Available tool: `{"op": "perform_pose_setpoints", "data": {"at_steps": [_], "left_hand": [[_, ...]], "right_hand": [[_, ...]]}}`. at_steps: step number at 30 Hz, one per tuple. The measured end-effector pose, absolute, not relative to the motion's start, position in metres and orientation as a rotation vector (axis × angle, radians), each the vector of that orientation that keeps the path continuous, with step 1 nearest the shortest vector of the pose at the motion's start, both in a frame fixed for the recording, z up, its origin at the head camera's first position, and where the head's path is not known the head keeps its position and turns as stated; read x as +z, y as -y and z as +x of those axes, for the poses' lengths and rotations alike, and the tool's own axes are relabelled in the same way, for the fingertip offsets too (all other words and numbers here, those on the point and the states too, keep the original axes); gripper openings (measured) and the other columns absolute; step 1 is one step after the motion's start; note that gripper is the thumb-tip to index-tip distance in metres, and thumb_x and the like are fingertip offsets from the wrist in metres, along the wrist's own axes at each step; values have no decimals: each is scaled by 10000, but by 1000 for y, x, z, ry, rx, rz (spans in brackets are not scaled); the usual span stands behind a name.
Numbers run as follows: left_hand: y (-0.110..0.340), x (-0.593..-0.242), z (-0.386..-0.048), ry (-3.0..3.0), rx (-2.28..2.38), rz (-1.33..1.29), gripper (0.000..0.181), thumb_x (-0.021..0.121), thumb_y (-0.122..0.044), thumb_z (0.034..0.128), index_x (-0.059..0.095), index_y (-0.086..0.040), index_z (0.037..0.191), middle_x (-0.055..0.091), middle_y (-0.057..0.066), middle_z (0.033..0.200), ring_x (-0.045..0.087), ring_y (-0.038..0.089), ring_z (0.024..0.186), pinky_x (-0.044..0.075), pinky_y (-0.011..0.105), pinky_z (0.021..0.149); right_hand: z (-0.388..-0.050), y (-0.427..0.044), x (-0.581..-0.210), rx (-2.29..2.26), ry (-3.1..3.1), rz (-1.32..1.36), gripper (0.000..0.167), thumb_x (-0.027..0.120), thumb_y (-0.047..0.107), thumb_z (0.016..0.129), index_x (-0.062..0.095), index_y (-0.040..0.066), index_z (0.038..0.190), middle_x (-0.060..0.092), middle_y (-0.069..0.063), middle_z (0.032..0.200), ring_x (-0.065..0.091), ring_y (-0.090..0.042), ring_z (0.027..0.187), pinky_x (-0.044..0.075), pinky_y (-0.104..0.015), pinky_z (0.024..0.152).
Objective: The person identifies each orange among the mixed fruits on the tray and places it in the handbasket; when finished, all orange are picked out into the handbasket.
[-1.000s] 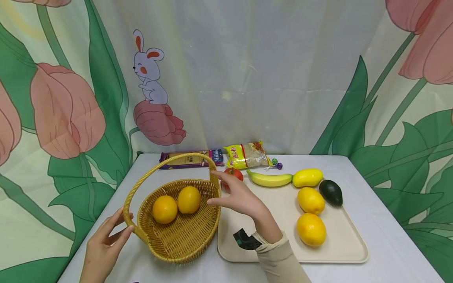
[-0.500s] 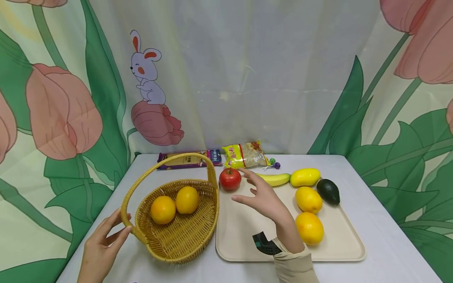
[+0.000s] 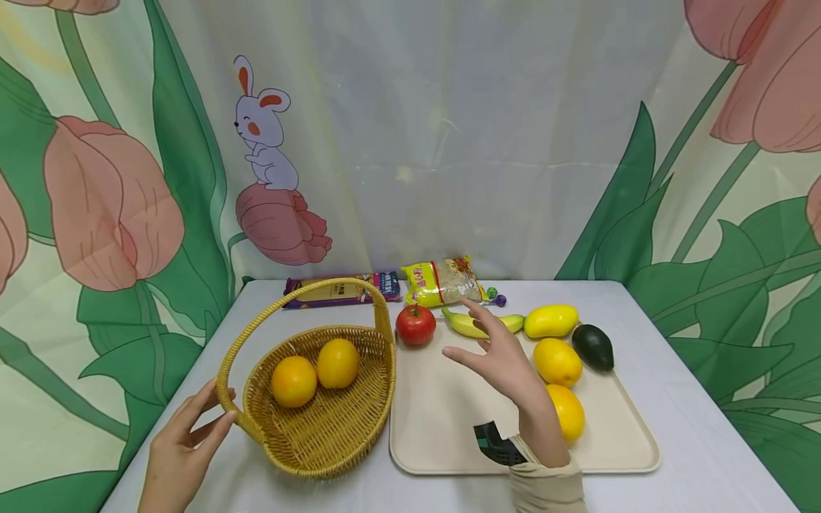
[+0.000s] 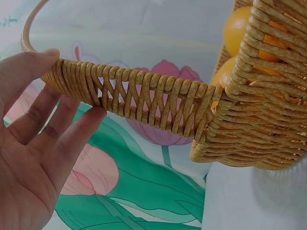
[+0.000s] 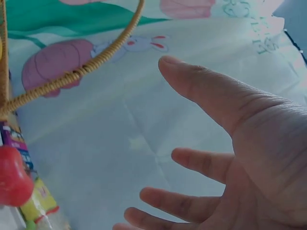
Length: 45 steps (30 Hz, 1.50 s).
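A wicker basket (image 3: 321, 442) stands at the left of the table, with two orange fruits (image 3: 294, 381) inside. My left hand (image 3: 182, 452) pinches the left base of its arched handle (image 3: 282, 305); in the left wrist view, thumb and fingers lie on opposite sides of the woven handle (image 4: 144, 98). Over the beige tray (image 3: 436, 434) hovers my right hand (image 3: 507, 363), fingers spread and holding nothing. It partly covers a yellow-orange fruit (image 3: 569, 413) on the tray. A red apple (image 3: 415, 325) sits at the tray's back left corner, left of that hand.
Along the tray's back and right lie a banana (image 3: 465, 325), a yellow mango (image 3: 551, 320), a lemon-like fruit (image 3: 557, 362) and an avocado (image 3: 593, 348). Behind are a purple packet (image 3: 340, 291), a yellow food bag (image 3: 444, 282) and small lollipops (image 3: 497, 298). A printed curtain (image 3: 449, 142) closes the back.
My right hand has moved right, from beside the basket's handle to above the tray, uncovering the apple. The left hand keeps its hold, and the basket stays where it was.
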<state>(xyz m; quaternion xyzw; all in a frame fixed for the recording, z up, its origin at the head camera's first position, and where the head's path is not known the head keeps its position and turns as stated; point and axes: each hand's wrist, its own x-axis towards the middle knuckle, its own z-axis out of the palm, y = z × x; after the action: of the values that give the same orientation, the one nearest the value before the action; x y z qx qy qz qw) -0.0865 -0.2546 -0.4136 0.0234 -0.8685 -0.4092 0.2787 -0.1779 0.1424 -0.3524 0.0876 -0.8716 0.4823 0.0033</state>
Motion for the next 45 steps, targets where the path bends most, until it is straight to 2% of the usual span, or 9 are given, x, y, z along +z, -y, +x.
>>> {"op": "perform_pose_setpoints", "data": {"at_steps": [8,17,22,29,34,37,40,45], "left_hand": [[256,-415,-86,2317,-1088,62,604,711,36,791,545,-168,1335,526,-344,1021,492,-227,971,481,-25,699],[255,-414,-87,2328,-1090,71,601,711,22,797,540,-171,1340,520,-348,1019,484,-230,970,481,-25,693],[255,-413,-88,2333,-1090,72,595,707,15,804,536,-171,1343,515,-348,1017,477,-234,970,477,-29,693],[255,-414,-88,2327,-1089,73,600,709,26,798,541,-170,1339,517,-348,1018,482,-234,970,477,-28,699],[255,-414,-87,2334,-1097,73,601,708,13,804,532,-178,1347,521,-340,1018,484,-227,970,482,-22,692],[255,-413,-87,2338,-1098,68,600,706,9,807,530,-178,1349,520,-338,1016,483,-224,970,486,-18,690],[255,-413,-87,2335,-1094,61,592,705,13,807,535,-168,1344,519,-340,1017,483,-226,969,486,-18,692],[255,-412,-86,2327,-1089,54,586,705,21,804,542,-157,1337,518,-343,1019,485,-228,966,487,-18,693]], "right_hand": [[-174,-166,-351,1452,2664,138,878,736,414,797,250,196,1495,267,-110,1540,309,-330,1393,386,-494,1108],[-166,-191,-348,1370,2682,-75,908,695,457,819,159,246,1520,217,-134,1557,326,-391,1374,426,-499,1055],[-162,-200,-348,1344,2688,-135,939,686,501,810,134,243,1525,220,-169,1547,332,-400,1355,407,-534,1074],[-156,-213,-350,1299,2662,-211,940,685,483,819,121,232,1528,196,-220,1532,368,-452,1306,397,-558,1072],[-148,-227,-356,1300,2656,-345,954,690,462,823,86,250,1531,108,-235,1552,352,-477,1314,401,-556,1062],[-143,-237,-362,1299,2653,-400,964,681,463,830,64,231,1533,58,-250,1558,344,-501,1305,403,-567,1047],[-139,-246,-368,1284,2649,-450,963,670,467,838,61,198,1534,64,-273,1548,364,-531,1275,408,-585,1030],[-135,-257,-378,1247,2658,-513,980,667,482,833,66,149,1532,70,-277,1547,311,-520,1308,390,-611,1031]]}}
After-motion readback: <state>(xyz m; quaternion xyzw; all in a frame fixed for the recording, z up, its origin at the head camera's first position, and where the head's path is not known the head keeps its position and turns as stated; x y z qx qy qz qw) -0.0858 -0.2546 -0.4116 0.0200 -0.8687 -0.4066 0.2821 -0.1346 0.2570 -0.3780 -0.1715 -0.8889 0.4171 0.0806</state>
